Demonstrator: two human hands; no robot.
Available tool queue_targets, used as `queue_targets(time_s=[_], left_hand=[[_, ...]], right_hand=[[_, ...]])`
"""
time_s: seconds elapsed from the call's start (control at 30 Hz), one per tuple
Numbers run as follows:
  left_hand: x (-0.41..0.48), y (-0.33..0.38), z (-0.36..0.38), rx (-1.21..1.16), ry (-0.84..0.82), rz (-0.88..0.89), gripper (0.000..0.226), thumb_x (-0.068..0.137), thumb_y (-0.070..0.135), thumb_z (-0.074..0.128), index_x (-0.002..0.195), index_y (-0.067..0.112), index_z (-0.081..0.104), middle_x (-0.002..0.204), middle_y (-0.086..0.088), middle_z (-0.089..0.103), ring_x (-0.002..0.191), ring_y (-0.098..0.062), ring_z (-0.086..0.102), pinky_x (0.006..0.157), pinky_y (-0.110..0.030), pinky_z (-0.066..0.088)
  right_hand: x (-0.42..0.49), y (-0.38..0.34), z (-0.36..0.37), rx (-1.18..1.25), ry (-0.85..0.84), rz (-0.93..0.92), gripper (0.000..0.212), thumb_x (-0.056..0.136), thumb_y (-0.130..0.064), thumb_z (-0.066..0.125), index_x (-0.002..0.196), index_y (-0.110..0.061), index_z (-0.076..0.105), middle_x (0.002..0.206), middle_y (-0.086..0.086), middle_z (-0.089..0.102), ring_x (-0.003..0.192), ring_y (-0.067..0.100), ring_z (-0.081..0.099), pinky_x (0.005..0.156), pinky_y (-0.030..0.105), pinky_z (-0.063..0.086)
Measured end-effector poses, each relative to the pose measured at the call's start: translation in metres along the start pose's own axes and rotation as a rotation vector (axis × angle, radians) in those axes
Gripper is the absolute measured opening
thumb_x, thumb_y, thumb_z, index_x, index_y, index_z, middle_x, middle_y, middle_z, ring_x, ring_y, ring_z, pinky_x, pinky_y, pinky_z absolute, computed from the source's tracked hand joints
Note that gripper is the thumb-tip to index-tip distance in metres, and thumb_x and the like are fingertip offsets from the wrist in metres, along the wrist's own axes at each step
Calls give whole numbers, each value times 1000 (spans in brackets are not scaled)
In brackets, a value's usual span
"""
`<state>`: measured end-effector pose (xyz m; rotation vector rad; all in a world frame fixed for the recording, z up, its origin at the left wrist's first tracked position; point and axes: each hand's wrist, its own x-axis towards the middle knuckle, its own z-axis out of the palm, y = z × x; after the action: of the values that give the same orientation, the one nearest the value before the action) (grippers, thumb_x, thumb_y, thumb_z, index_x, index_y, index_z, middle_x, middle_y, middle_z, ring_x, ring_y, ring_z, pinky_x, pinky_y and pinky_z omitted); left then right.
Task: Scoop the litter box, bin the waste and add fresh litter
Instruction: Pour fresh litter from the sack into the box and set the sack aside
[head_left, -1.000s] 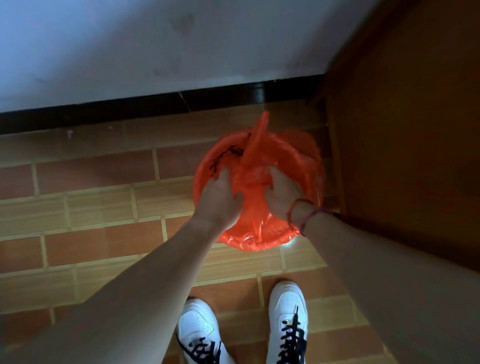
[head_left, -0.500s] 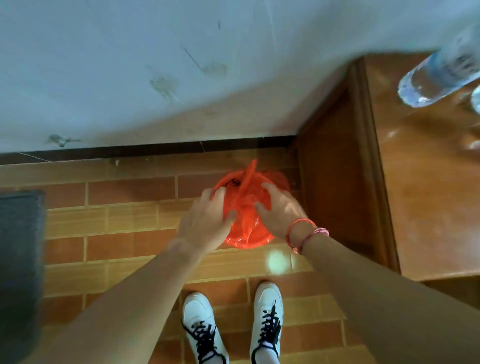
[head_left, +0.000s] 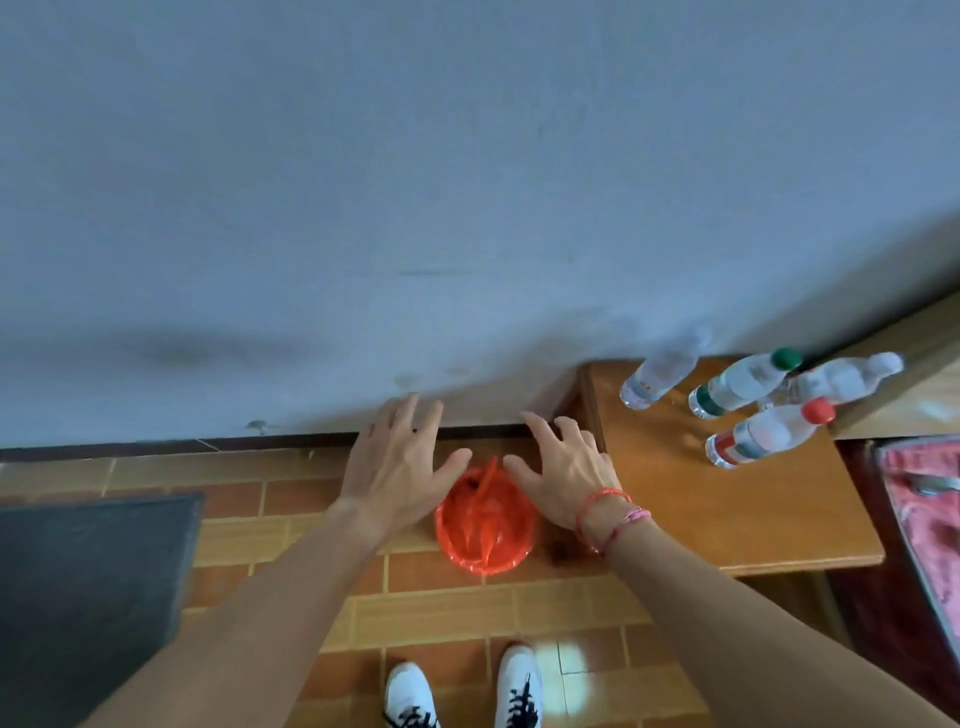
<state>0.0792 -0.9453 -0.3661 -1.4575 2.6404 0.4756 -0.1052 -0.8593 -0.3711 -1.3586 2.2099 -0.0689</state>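
Bin (head_left: 470, 553) sits on the tiled floor (head_left: 561, 618), close to the wall (head_left: 467, 208) and just left of the table (head_left: 727, 514). It is lined with an orange bag (head_left: 488, 512); the plastic folds over the rim, and a twisted strip of it stands up in the middle. What lies inside I cannot make out.

Left hand (head_left: 396, 467) is above the bin's far-left edge. Grip slack: fingers straight and spread, palm down, holding nothing. Right hand (head_left: 563, 477) mirrors it over the far-right edge, fingers likewise splayed, nothing in its grip. Both thumbs point inward toward the bag's raised strip. From my feed I cannot tell whether either thumb touches the plastic. Two cord bracelets (head_left: 613, 512), one orange and one pink, ring the right wrist.

Near edge of view: a pair of white shoes (head_left: 517, 686) with black laces, toes pointing at the bin, apart from it.

Left of the bin, well apart, a dark flat panel (head_left: 88, 587) covers the floor tiles.

On the table's far part stand four clear bottles (head_left: 769, 434) in a loose cluster: one red cap, one green cap, one white cap, one blurred at the top. Past the table's right edge, a red patterned cloth (head_left: 927, 514), partly cut off by the frame.
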Motion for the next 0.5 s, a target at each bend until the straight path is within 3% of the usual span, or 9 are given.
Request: queue_targets(time_s=[0.1,0.23,0.5], left_hand=[[-16,9,-58,4,84,19,78,89,68,24,144,16,45,152,-10,41,142,-29,35,109,-44,38],[-40,19,-115,-27,190,7,79,88,67,27,140,13,53,146,-14,49,136,-33,43,104,-47,44],[-86,33,-178,-11,276,-33,85,85,69,20,144,16,49,149,-12,46,138,-30,41,107,-44,41]], right_hand=[[-22,-18,-53,-11,71,-33,61,89,-61,41,144,-41,25,139,6,40,126,31,41,100,47,40],[-48,-38,-111,-46,131,-78,65,88,-62,41,146,-42,20,144,6,36,129,32,38,101,48,38],[-95,-59,-168,-131,224,-158,64,91,-64,37,147,-39,22,148,8,33,129,31,38,101,48,39]])
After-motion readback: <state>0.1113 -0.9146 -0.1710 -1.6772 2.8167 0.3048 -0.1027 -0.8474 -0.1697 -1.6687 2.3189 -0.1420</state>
